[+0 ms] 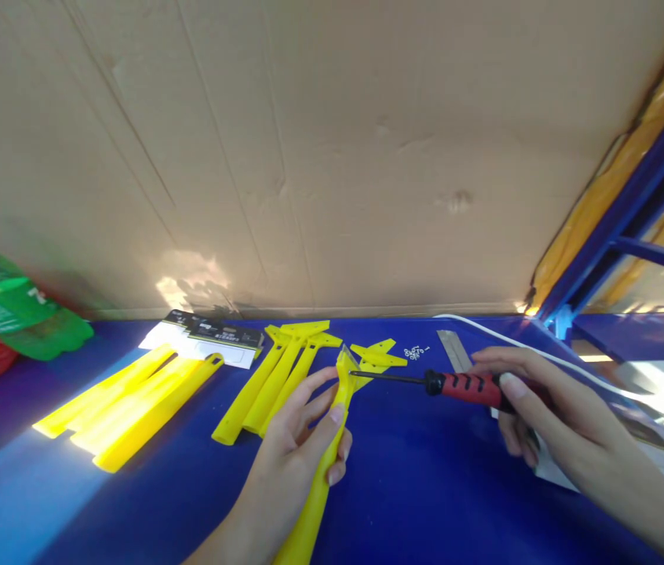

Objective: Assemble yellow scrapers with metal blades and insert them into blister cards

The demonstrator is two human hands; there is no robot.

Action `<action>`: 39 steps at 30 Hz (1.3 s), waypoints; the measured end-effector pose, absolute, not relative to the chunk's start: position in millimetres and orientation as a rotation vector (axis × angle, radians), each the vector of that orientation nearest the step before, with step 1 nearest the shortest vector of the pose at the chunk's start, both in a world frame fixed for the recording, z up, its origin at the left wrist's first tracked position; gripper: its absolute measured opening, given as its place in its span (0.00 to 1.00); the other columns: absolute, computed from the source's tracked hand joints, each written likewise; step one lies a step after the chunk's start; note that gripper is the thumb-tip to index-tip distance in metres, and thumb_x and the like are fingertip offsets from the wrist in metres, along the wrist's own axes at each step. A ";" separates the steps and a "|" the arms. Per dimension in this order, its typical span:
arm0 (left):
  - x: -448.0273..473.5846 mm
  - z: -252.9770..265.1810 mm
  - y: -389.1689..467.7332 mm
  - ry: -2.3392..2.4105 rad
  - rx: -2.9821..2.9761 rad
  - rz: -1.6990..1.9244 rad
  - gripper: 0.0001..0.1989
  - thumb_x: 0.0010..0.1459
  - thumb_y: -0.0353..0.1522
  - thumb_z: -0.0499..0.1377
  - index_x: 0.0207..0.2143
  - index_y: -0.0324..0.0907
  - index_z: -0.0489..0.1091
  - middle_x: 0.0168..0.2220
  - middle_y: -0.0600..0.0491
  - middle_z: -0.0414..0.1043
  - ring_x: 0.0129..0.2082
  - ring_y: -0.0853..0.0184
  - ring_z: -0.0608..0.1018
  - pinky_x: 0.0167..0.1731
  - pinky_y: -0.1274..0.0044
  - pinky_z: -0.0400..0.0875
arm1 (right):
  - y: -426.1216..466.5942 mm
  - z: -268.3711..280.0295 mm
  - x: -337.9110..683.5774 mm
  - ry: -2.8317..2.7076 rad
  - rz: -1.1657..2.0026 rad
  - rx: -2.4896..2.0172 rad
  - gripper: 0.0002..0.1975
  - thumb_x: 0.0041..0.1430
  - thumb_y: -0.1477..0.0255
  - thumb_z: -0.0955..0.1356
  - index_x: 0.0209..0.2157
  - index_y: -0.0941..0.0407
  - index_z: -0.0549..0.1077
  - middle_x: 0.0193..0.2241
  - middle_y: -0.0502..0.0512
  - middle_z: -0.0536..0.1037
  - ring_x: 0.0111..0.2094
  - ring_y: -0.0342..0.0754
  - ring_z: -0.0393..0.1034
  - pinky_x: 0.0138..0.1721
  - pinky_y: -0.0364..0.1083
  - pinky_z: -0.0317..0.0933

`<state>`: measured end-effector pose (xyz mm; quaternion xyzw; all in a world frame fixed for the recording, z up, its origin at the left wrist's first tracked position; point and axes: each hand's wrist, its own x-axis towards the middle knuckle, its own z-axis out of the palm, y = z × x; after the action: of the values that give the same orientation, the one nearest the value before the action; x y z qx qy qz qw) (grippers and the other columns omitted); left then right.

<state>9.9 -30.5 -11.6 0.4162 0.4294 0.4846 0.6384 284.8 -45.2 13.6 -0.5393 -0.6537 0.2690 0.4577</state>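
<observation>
My left hand [302, 439] is closed around a yellow plastic scraper [320, 479], its head tilted up and a bit of metal blade showing at the top. In my right hand [561, 416] is a screwdriver [467, 387] with a red and black handle, gripped between thumb and fingers. Its thin shaft points left, and the tip meets the scraper's head. Just behind lie loose yellow head pieces [376, 357] and a small pile of screws [414, 353]. Several yellow T-shaped scrapers [276, 377] rest to the left of my left hand.
Yellow handles [132, 400] lie farther left, against black and white printed cards [202, 337]. A green bottle [14, 306] stands out at the far left. Behind my right hand are a flat metal strip [454, 349] and a white cable [544, 353]. Cardboard [332, 157] backs the blue surface.
</observation>
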 end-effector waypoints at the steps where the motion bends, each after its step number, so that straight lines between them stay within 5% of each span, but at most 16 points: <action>1: 10.1 -11.1 -30.6 0.983 0.948 1.111 0.34 0.51 0.43 0.73 0.56 0.42 0.66 0.32 0.53 0.72 0.22 0.72 0.71 0.16 0.81 0.60 | -45.6 13.0 284.5 -1.611 0.688 -1.331 0.18 0.70 0.54 0.64 0.49 0.53 0.73 0.15 0.45 0.73 0.13 0.44 0.67 0.12 0.40 0.63; 6: 10.6 -13.5 -31.4 0.985 0.949 1.131 0.31 0.55 0.40 0.71 0.57 0.42 0.66 0.28 0.55 0.70 0.22 0.71 0.70 0.17 0.81 0.59 | -47.7 13.6 285.8 -1.609 0.411 -1.271 0.15 0.59 0.60 0.74 0.47 0.50 0.76 0.41 0.56 0.82 0.38 0.51 0.80 0.34 0.44 0.77; 9: 9.2 -14.8 -31.0 0.965 0.941 1.125 0.33 0.53 0.42 0.72 0.57 0.42 0.66 0.30 0.55 0.71 0.22 0.72 0.71 0.16 0.82 0.58 | -48.7 15.0 289.9 -1.658 0.348 -1.278 0.16 0.61 0.62 0.72 0.50 0.49 0.75 0.50 0.57 0.79 0.47 0.55 0.79 0.36 0.44 0.77; 13: 7.2 -14.4 -31.4 0.988 0.964 1.080 0.30 0.57 0.40 0.70 0.58 0.43 0.64 0.30 0.55 0.71 0.24 0.71 0.72 0.18 0.82 0.62 | -48.0 15.5 292.7 -1.695 0.372 -1.295 0.16 0.62 0.62 0.72 0.51 0.49 0.74 0.47 0.58 0.81 0.41 0.54 0.81 0.29 0.43 0.77; 15: 8.1 -15.4 -32.8 0.985 0.967 1.086 0.30 0.58 0.40 0.70 0.59 0.43 0.64 0.30 0.55 0.71 0.23 0.71 0.72 0.17 0.82 0.62 | -46.6 13.4 291.4 -1.642 0.484 -1.279 0.14 0.63 0.59 0.70 0.48 0.50 0.72 0.34 0.54 0.83 0.30 0.51 0.81 0.24 0.43 0.75; 19: 11.2 -18.5 -35.7 0.959 0.950 1.146 0.30 0.56 0.41 0.71 0.57 0.44 0.66 0.31 0.54 0.72 0.21 0.72 0.71 0.15 0.83 0.58 | -44.9 10.4 288.2 -1.497 0.710 -1.336 0.18 0.71 0.52 0.61 0.45 0.52 0.69 0.12 0.43 0.70 0.08 0.45 0.65 0.09 0.40 0.61; 21: 11.2 -18.1 -35.6 0.976 0.953 1.133 0.31 0.56 0.41 0.71 0.58 0.44 0.66 0.28 0.55 0.71 0.20 0.72 0.70 0.16 0.82 0.58 | -46.1 13.4 288.6 -1.529 0.672 -1.353 0.19 0.70 0.52 0.62 0.47 0.52 0.71 0.18 0.47 0.75 0.12 0.45 0.70 0.12 0.41 0.65; 25: 9.6 -13.4 -33.5 1.008 0.941 1.133 0.33 0.55 0.41 0.71 0.59 0.42 0.65 0.23 0.58 0.69 0.21 0.71 0.70 0.18 0.81 0.59 | -50.6 20.7 293.4 -1.677 0.595 -1.283 0.20 0.60 0.58 0.73 0.51 0.48 0.72 0.45 0.57 0.82 0.36 0.52 0.83 0.30 0.43 0.78; 28: 11.3 -8.6 -34.2 0.972 0.933 1.150 0.33 0.54 0.42 0.72 0.58 0.42 0.66 0.23 0.57 0.69 0.21 0.71 0.70 0.17 0.81 0.57 | -51.9 17.7 296.3 -1.637 0.631 -1.294 0.16 0.64 0.58 0.71 0.49 0.49 0.71 0.29 0.52 0.81 0.24 0.49 0.79 0.21 0.43 0.74; 31: 13.8 -4.6 -36.5 0.972 0.933 1.110 0.33 0.53 0.42 0.73 0.57 0.42 0.66 0.26 0.55 0.71 0.21 0.71 0.70 0.17 0.81 0.59 | -50.6 13.4 295.8 -1.520 0.723 -1.388 0.19 0.70 0.51 0.63 0.49 0.51 0.70 0.15 0.46 0.72 0.10 0.45 0.64 0.09 0.41 0.58; 33: 13.9 -4.2 -36.6 0.980 0.930 1.102 0.33 0.52 0.42 0.73 0.57 0.43 0.66 0.27 0.55 0.71 0.21 0.71 0.70 0.17 0.80 0.60 | -49.2 15.3 293.7 -1.508 0.721 -1.402 0.22 0.69 0.49 0.61 0.50 0.52 0.71 0.17 0.49 0.75 0.11 0.45 0.66 0.10 0.42 0.60; 37: 11.5 -9.6 -33.1 0.961 0.937 1.152 0.32 0.53 0.41 0.72 0.57 0.43 0.67 0.25 0.57 0.69 0.21 0.71 0.70 0.17 0.81 0.58 | -47.5 25.4 288.5 -1.601 0.590 -1.265 0.22 0.58 0.53 0.73 0.49 0.48 0.75 0.43 0.57 0.82 0.26 0.49 0.80 0.25 0.45 0.77; 39: 10.9 -12.6 -32.2 0.958 0.932 1.181 0.32 0.53 0.40 0.73 0.57 0.43 0.67 0.26 0.56 0.70 0.21 0.71 0.71 0.16 0.82 0.58 | -46.9 26.2 286.9 -1.594 0.562 -1.221 0.19 0.57 0.55 0.75 0.46 0.48 0.76 0.39 0.55 0.83 0.25 0.49 0.80 0.24 0.44 0.76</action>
<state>10.9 -32.2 -12.6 0.4068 0.4180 0.5152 0.6279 286.9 -46.9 26.2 -0.5057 -0.6604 0.2329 0.5039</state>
